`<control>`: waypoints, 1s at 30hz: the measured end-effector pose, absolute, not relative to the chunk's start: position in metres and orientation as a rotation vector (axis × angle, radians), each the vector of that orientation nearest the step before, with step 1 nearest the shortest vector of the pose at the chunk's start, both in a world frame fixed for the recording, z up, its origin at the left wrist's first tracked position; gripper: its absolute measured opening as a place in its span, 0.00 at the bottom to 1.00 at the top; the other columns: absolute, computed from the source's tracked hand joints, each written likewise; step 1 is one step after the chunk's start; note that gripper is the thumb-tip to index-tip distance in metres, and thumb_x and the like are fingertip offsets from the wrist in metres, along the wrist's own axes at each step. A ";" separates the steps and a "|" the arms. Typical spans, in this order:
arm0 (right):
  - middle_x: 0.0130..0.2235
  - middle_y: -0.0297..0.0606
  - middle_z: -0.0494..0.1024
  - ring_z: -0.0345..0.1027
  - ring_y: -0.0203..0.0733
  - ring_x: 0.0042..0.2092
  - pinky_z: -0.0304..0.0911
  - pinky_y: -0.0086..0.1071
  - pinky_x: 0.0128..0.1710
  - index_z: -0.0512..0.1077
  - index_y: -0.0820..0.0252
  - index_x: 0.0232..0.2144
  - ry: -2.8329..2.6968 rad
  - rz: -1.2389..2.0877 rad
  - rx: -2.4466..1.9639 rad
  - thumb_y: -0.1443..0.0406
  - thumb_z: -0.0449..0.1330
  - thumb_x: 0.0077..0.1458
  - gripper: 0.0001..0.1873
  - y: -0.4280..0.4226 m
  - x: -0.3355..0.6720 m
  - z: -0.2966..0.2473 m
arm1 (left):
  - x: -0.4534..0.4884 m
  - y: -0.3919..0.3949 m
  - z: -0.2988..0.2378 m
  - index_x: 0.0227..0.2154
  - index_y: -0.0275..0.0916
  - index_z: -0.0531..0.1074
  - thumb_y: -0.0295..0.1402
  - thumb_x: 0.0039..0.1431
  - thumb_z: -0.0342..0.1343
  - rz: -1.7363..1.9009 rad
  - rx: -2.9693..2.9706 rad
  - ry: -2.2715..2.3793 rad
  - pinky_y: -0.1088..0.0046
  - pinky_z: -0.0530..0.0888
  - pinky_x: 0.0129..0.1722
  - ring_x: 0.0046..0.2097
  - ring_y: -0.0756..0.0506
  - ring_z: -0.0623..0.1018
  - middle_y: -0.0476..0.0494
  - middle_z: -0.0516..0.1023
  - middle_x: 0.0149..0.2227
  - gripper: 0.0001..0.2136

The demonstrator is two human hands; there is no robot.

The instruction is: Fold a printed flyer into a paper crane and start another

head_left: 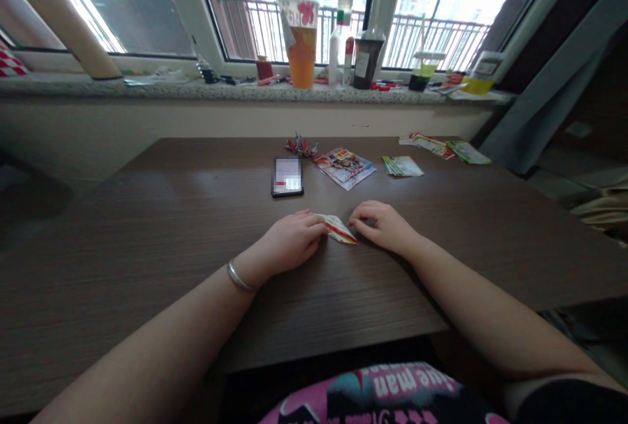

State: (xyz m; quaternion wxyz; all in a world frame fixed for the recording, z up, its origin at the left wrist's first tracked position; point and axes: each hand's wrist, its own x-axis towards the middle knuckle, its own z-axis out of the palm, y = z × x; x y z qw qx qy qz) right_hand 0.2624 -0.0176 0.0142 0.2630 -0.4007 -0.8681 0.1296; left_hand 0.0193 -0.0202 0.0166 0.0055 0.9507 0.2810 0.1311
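Observation:
My left hand (pixel 297 237) lies on the table, its fingertips closed on the left end of a folded strip of patterned paper (pixel 338 229), white with red and yellow bands. The fingers cover that end of the paper. Just right of the strip is my right hand (pixel 381 222), fingers curled and the thumb tip near the index tip. Nothing shows between them, and they look slightly apart from the paper. Beyond my left hand, a phone or tablet (pixel 287 176) lies with its lit screen up.
Behind the hands lie printed sheets (pixel 346 167), a folded red and blue paper piece (pixel 300 145), green-edged papers (pixel 402 166) and more strips (pixel 432 144) at the far right. Drink cups (pixel 301 51), bottles (pixel 338 48) and pens line the windowsill (pixel 196 90).

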 end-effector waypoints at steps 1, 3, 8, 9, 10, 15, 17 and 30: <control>0.34 0.38 0.79 0.69 0.40 0.39 0.63 0.34 0.43 0.76 0.60 0.31 -2.344 0.344 -1.089 0.67 0.56 0.58 0.08 -0.017 0.263 0.014 | 0.019 -0.020 0.016 0.46 0.40 0.72 0.25 0.61 0.49 0.417 2.964 0.877 0.62 0.69 0.54 0.50 0.44 0.73 0.42 0.76 0.47 0.13; 0.37 0.39 0.79 0.70 0.41 0.42 0.63 0.35 0.46 0.76 0.59 0.34 -2.373 0.328 -1.072 0.68 0.56 0.58 0.08 -0.016 0.263 0.014 | 0.019 -0.020 0.016 0.48 0.40 0.72 0.26 0.61 0.50 0.434 2.943 0.862 0.62 0.68 0.56 0.51 0.45 0.73 0.42 0.76 0.47 0.14; 0.44 0.39 0.79 0.69 0.41 0.48 0.62 0.38 0.50 0.76 0.56 0.40 -2.499 0.291 -0.957 0.71 0.56 0.57 0.12 -0.013 0.264 0.007 | 0.018 -0.019 0.014 0.45 0.43 0.75 0.27 0.63 0.49 0.508 2.873 0.769 0.65 0.68 0.57 0.51 0.47 0.75 0.45 0.77 0.48 0.13; 0.45 0.39 0.78 0.69 0.41 0.48 0.62 0.38 0.50 0.76 0.56 0.41 -2.517 0.274 -0.952 0.71 0.56 0.57 0.12 -0.012 0.264 0.006 | 0.018 -0.018 0.013 0.45 0.43 0.76 0.27 0.63 0.49 0.527 2.854 0.738 0.67 0.69 0.57 0.51 0.48 0.75 0.46 0.77 0.48 0.13; 0.46 0.39 0.78 0.68 0.42 0.49 0.62 0.39 0.50 0.76 0.55 0.41 -2.534 0.256 -0.953 0.71 0.56 0.57 0.13 -0.012 0.264 0.005 | 0.017 -0.017 0.012 0.45 0.43 0.76 0.27 0.63 0.49 0.541 2.835 0.707 0.67 0.69 0.57 0.51 0.48 0.75 0.46 0.77 0.48 0.13; 0.48 0.39 0.77 0.67 0.44 0.49 0.62 0.40 0.50 0.76 0.53 0.43 -2.607 0.155 -0.976 0.68 0.57 0.58 0.12 -0.014 0.263 0.005 | 0.015 -0.013 0.010 0.44 0.44 0.77 0.27 0.63 0.50 0.520 2.731 0.679 0.68 0.69 0.57 0.52 0.49 0.75 0.47 0.78 0.48 0.12; 0.48 0.39 0.76 0.67 0.44 0.49 0.63 0.40 0.50 0.77 0.53 0.43 -2.619 0.104 -0.979 0.66 0.57 0.59 0.11 -0.015 0.262 0.006 | 0.015 -0.013 0.009 0.44 0.44 0.77 0.27 0.63 0.50 0.528 2.707 0.660 0.67 0.67 0.59 0.53 0.49 0.74 0.47 0.78 0.47 0.12; 0.49 0.39 0.78 0.66 0.44 0.54 0.62 0.41 0.55 0.76 0.58 0.39 -2.671 0.021 -0.793 0.67 0.56 0.60 0.09 -0.018 0.256 0.008 | 0.017 -0.016 0.015 0.41 0.43 0.77 0.31 0.64 0.51 0.534 2.823 0.863 0.62 0.67 0.55 0.50 0.45 0.73 0.45 0.77 0.45 0.10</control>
